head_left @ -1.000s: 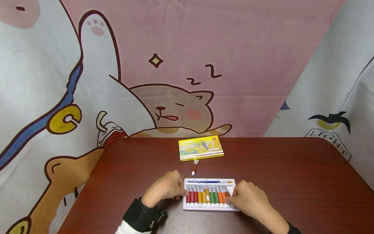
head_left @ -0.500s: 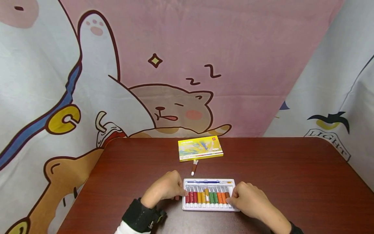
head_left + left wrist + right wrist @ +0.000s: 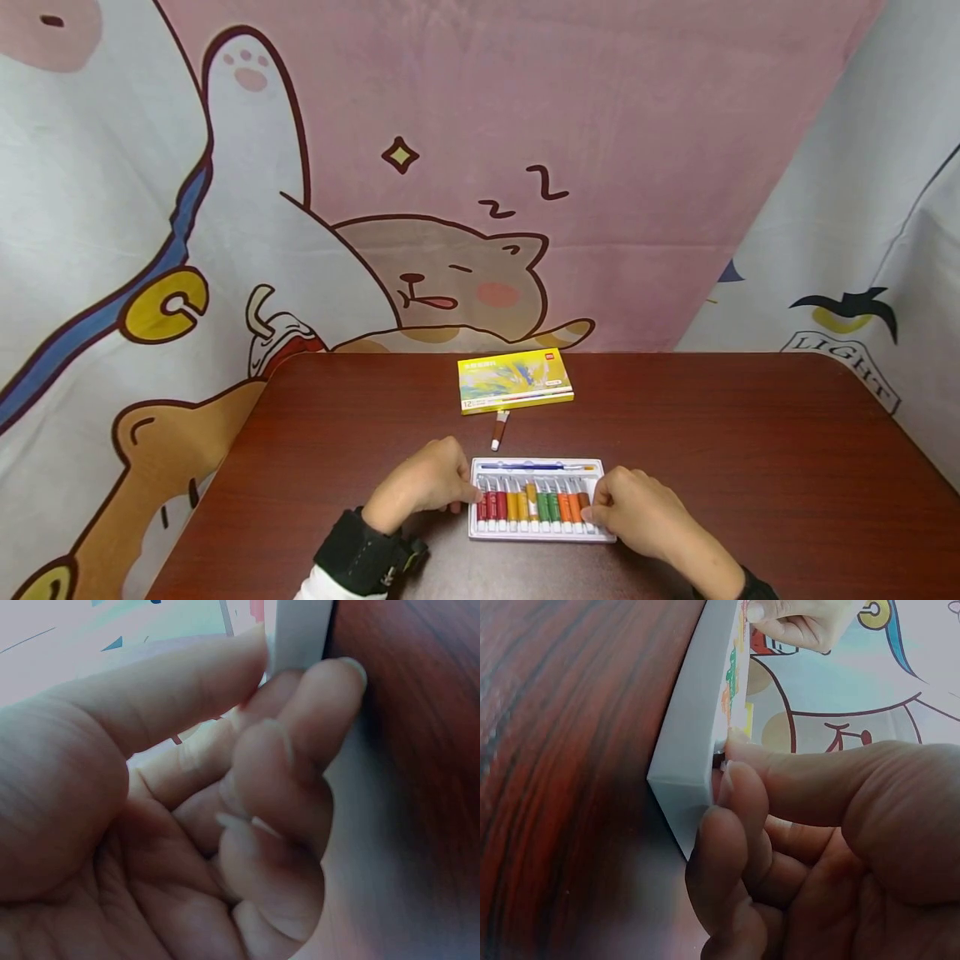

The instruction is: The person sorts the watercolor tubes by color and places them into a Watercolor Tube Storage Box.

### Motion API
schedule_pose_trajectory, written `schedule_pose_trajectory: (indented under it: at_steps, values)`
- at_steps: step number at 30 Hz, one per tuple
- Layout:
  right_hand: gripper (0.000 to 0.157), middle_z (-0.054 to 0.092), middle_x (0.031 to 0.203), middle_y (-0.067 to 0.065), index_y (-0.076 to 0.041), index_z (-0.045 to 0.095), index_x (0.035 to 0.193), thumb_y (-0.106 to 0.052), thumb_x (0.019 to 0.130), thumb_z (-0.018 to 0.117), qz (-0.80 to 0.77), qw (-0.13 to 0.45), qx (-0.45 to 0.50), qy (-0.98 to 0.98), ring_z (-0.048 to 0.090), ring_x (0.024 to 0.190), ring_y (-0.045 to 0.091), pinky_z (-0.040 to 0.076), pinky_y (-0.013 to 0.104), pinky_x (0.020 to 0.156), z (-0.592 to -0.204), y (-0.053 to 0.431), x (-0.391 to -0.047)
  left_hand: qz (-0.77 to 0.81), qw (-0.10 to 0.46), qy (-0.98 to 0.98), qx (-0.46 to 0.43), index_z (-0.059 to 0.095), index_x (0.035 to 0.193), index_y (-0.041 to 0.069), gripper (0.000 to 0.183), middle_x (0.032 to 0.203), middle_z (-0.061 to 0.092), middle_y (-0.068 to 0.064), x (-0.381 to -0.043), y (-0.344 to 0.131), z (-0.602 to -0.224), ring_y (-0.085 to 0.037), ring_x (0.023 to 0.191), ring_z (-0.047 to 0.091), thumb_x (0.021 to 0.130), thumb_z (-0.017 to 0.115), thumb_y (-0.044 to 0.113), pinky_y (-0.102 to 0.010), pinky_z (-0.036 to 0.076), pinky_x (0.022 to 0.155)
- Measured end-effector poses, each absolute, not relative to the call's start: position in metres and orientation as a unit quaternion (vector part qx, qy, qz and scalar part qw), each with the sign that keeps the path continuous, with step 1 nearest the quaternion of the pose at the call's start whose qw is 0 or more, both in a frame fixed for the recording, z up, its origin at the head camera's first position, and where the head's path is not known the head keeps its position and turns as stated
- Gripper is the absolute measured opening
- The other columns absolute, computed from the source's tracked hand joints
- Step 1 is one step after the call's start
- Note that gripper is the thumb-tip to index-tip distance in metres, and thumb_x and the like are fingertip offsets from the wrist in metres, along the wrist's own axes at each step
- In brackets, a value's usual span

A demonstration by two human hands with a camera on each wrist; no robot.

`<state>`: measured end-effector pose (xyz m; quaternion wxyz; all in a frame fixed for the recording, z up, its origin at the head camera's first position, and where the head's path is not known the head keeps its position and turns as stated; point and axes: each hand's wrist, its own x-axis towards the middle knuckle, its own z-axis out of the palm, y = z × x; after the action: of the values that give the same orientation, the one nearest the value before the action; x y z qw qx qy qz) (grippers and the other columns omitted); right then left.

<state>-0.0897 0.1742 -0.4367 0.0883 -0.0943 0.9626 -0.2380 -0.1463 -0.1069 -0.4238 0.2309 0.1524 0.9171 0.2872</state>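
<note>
In the head view, a shallow white tray (image 3: pixel 543 538) lies on the table with a row of several paint tubes (image 3: pixel 522 507) in red, yellow, green, orange and brown. A blue-handled paintbrush (image 3: pixel 522 467) lies along its far side. My left hand (image 3: pixel 427 482) pinches the tray's left end, thumb over the rim by the red tubes. At the other end my right hand (image 3: pixel 647 514) pinches the rim by the brown tube, its thumb inside. The right wrist view shows the tray's white side wall (image 3: pixel 681 720) between thumb and fingers; the fingers partly hide its corner.
Beyond the tray, a loose brown paint tube (image 3: pixel 499 431) lies on the dark red table (image 3: pixel 750 450). Just behind it is a yellow paint box (image 3: pixel 516 382). A printed cloth (image 3: pixel 637 167) with cartoon animals hangs behind the table's far edge.
</note>
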Motion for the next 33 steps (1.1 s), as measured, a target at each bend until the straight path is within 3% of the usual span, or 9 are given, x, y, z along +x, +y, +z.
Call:
schedule_pose_trajectory:
  at_steps: [33]
  values:
    - [0.032,0.046,0.048,-0.013,-0.026,0.053,0.052,-0.031,0.076,0.074,-0.251,0.090,-0.096,0.959,0.041,0.046,0.008,0.033,0.031,0.043,-0.4395,0.1749,-0.0911,0.289,0.236,0.916,0.149,0.065,0.051,0.014,0.027,0.047,0.060,-0.003,-0.1452,-0.1059,-0.4214,-0.010,0.039,0.048,0.073,0.079,0.021,-0.024,0.029,0.037]
